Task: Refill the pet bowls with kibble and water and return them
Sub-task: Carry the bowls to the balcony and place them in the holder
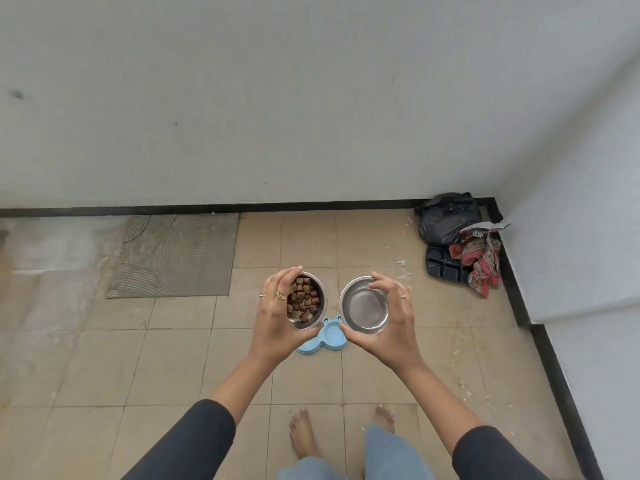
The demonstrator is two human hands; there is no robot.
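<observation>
Both arms outstretched, left hand (277,317) and right hand (391,323) cupped.

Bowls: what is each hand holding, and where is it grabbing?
The left hand grips the kibble bowl by its rim. The right hand grips the water bowl by its rim.

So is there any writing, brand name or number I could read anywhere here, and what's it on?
Torn packet in the corner: some white lettering, too small and blurred to read.
Kibble bowl, water bowl, blue stand, doormat, black bag: no writing visible.
</observation>
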